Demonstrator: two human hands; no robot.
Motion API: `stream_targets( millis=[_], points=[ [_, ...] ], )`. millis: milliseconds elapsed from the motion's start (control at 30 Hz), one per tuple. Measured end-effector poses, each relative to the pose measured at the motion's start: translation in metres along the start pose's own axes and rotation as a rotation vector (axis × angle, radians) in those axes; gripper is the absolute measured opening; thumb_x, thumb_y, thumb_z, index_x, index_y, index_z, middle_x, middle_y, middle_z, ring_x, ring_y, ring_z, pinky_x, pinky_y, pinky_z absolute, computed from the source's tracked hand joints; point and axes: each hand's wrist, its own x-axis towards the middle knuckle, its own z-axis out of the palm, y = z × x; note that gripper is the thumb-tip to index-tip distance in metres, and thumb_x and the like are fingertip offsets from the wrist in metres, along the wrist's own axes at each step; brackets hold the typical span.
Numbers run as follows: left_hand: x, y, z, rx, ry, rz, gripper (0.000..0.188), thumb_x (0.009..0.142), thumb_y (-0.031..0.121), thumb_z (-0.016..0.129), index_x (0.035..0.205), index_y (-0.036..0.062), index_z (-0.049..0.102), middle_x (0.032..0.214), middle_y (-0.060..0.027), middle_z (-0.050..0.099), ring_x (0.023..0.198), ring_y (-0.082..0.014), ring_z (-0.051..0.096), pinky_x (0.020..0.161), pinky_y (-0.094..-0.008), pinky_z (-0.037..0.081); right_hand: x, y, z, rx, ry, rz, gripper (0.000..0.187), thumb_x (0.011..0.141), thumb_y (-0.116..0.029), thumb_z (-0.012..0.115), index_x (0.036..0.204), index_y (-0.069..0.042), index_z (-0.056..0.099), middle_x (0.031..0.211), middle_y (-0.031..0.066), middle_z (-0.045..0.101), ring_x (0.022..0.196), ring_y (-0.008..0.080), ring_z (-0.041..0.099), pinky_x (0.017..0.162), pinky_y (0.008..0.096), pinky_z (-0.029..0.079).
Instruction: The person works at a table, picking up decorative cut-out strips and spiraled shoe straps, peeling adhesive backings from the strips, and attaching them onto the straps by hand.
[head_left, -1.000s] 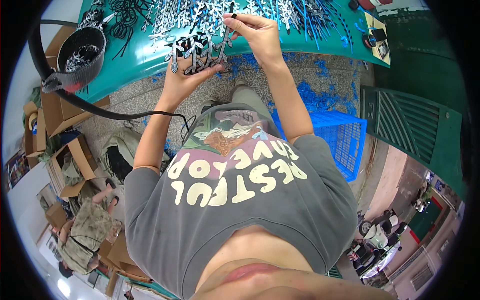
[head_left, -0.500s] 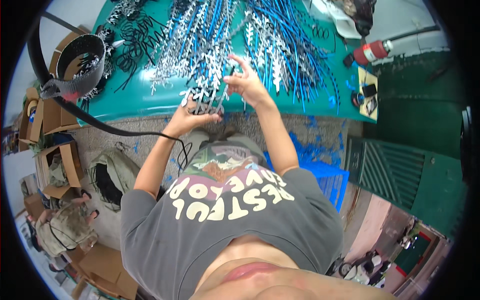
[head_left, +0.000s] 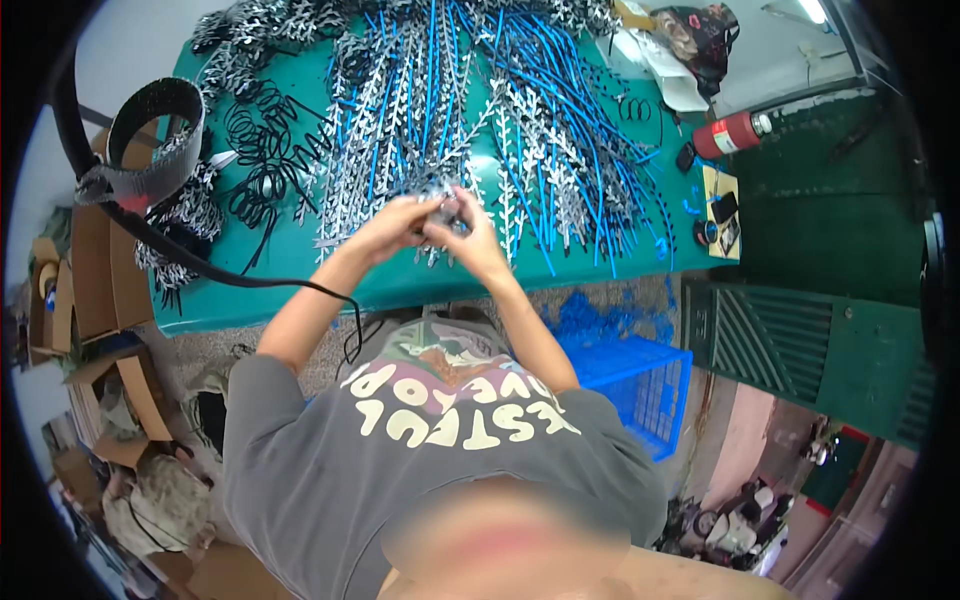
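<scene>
With my left hand [head_left: 385,225] and right hand [head_left: 472,235] together, pinching a silver part [head_left: 437,203], I judge it light, stiff, best gripped edgewise.

Both bare forearms reached forward from the grey sleeves and converged over the near edge of the desk. The left hand [head_left: 392,222] and right hand [head_left: 462,232] met, fingers curled inward, touching each other, each grip closed, wrists bent slightly toward one another.
</scene>
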Motion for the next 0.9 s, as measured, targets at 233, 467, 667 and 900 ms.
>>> stream_targets(
  millis=[233,467,667,900],
  points=[
    [-0.029,0.061,-0.043,0.002,-0.071,0.388,0.05,0.093,0.035,0.036,0.132,0.0034,0.035,0.134,-0.0155,0.039,0.127,-0.0237,0.034,0.105,-0.0405,0.026,0.159,-0.086,-0.041,-0.343,0.138,-0.347,0.034,0.071,-0.015,0.067,0.099,0.003,0.057,0.082,0.0087,0.064,0.075,0.0139,0.061,0.067,0.0273,0.05],
    [-0.069,0.048,-0.097,-0.021,0.036,0.322,0.055,0.093,0.037,0.036,0.132,-0.0006,0.032,0.129,-0.0175,0.043,0.118,-0.0258,0.044,0.102,-0.0384,0.031,0.357,-0.168,-0.136,-0.933,0.765,-0.956,0.034,0.073,-0.021,0.063,0.098,0.002,0.059,0.089,0.018,0.062,0.084,0.0269,0.059,0.074,0.0354,0.047],
    [-0.076,0.024,-0.14,0.046,0.217,0.232,0.053,0.092,0.037,0.041,0.128,-0.0012,0.039,0.118,-0.0137,0.052,0.107,-0.0205,0.052,0.095,-0.0331,0.037,0.31,0.007,-0.115,-1.251,0.488,-0.052,0.045,0.066,-0.04,0.066,0.088,0.0,0.064,0.084,0.0167,0.065,0.077,0.0314,0.064,0.071,0.0383,0.051],
    [-0.033,0.036,-0.11,0.164,0.246,0.197,0.051,0.091,0.037,0.044,0.125,-0.0008,0.043,0.113,-0.0108,0.056,0.102,-0.016,0.054,0.093,-0.0292,0.038,0.225,0.078,-0.099,-0.491,0.666,0.039,0.028,0.07,-0.024,0.063,0.083,0.001,0.062,0.078,0.0148,0.066,0.066,0.0231,0.064,0.059,0.0346,0.05]
  ],
)
